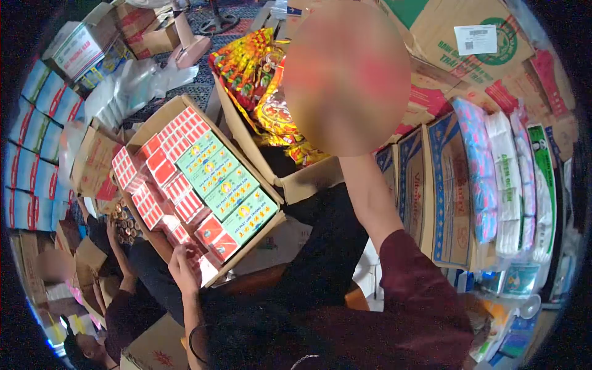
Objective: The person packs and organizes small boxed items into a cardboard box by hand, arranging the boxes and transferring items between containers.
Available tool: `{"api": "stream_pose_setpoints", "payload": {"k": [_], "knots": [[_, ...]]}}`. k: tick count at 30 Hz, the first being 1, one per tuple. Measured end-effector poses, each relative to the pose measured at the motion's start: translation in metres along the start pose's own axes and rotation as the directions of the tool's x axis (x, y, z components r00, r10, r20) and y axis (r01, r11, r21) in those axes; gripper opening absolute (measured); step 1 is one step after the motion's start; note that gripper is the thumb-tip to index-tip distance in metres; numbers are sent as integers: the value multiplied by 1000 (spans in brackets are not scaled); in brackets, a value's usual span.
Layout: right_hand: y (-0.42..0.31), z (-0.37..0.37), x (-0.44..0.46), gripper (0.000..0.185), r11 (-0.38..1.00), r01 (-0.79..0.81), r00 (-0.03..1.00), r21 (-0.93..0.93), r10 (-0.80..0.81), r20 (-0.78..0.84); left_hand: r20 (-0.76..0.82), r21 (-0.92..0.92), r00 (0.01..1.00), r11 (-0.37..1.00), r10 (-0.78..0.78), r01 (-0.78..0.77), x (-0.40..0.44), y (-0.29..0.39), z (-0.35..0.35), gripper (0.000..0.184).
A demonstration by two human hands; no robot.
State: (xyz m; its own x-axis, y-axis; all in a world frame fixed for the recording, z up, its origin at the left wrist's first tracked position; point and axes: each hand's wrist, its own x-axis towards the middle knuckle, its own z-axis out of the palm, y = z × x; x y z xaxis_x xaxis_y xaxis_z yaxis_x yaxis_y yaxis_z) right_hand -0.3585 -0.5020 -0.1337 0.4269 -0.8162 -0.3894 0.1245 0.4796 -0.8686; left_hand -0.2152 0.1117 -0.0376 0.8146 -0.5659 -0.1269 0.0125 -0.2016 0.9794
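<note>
An open cardboard box (251, 250) lies tilted across my lap. Red and white packs (148, 208) fill its left side and top, and green boxes (231, 185) with yellow and blue print lie in a row along its right side. My left hand (185, 266) is at the box's lower left edge, next to the red packs; its fingers are bent and partly hidden. My right forearm reaches up and forward, and a blurred round patch hides the hand. Near that patch, a second open box (311, 180) holds shiny red and yellow packets (250, 80).
Blue packs (40, 154) are stacked at the far left, near clear plastic bags (132, 86). Upright cartons (447, 191) and wrapped packs (509, 185) stand at the right. Large cartons (462, 55) are at the upper right. Another person (126, 308) sits at the lower left.
</note>
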Motion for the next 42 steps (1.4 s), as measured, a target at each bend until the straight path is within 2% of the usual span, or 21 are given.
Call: {"api": "stream_pose_setpoints", "payload": {"k": [2,5,8,10,12,13,17,19,20,22,23,25,27,29,31,33,34,37,38,41,42], "knots": [[-13,18,-24,59,959,254,964,-124,-261,-41,12,-6,1000,1000,-24,24,4,-2,5,36],[-35,45,-79,58,890,360,906,-279,-405,-123,16,2,997,997,-79,79,-1,1,1,33],[-54,65,-99,57,833,390,846,-392,-493,-204,115,376,929,881,-350,286,-6,27,9,30],[-56,82,-115,53,782,473,795,-405,-577,-187,259,467,957,884,-129,-8,-18,46,13,40],[-68,96,-141,48,696,629,700,-346,-701,-138,381,699,923,671,-57,-247,-30,92,15,47],[-69,106,-154,45,649,689,639,-323,-754,-153,338,721,938,663,-80,-203,-35,90,7,47],[-63,117,-168,41,656,732,645,-186,-754,-124,399,651,903,743,-161,-155,-35,86,-9,60],[-43,103,-147,39,622,654,687,-430,-727,-7,388,732,886,669,-255,-128,-28,104,-9,63],[-46,119,-178,40,555,763,595,-331,-803,27,406,582,893,808,-195,-89,-27,103,-16,63],[-24,144,-180,42,221,769,250,-600,-968,-37,429,373,885,928,-179,7,-14,123,-19,61],[-27,149,-189,40,97,751,236,-653,-963,129,431,339,877,939,-215,63,-8,150,-15,60],[-11,172,-201,37,177,843,279,-509,-951,131,476,390,879,905,-43,-167,14,181,-11,62],[-7,174,-220,37,180,820,280,-544,-954,106,501,402,827,779,253,-481,36,217,12,64],[-11,176,-229,36,176,797,282,-577,-954,98,518,508,771,593,370,-625,58,252,63,66],[-11,177,-225,39,215,865,308,-454,-941,141,504,407,685,554,526,-726,81,259,116,68],[-10,175,-220,44,310,934,346,-176,-906,243,483,326,711,648,512,-688,95,266,183,64],[-6,172,-224,44,313,934,349,-174,-905,243,516,321,675,612,527,-723,111,261,213,64],[5,167,-245,58,427,698,712,-575,-497,495,685,473,575,328,447,-818,145,245,297,69],[9,168,-243,58,426,704,707,-569,-496,504,712,503,572,273,406,-820,155,230,322,70],[13,172,-232,74,265,800,465,-538,-841,277,757,603,631,188,171,-775,173,193,373,69],[12,171,-231,74,262,804,461,-534,-842,281,753,607,634,186,175,-772,178,182,376,69]]}}
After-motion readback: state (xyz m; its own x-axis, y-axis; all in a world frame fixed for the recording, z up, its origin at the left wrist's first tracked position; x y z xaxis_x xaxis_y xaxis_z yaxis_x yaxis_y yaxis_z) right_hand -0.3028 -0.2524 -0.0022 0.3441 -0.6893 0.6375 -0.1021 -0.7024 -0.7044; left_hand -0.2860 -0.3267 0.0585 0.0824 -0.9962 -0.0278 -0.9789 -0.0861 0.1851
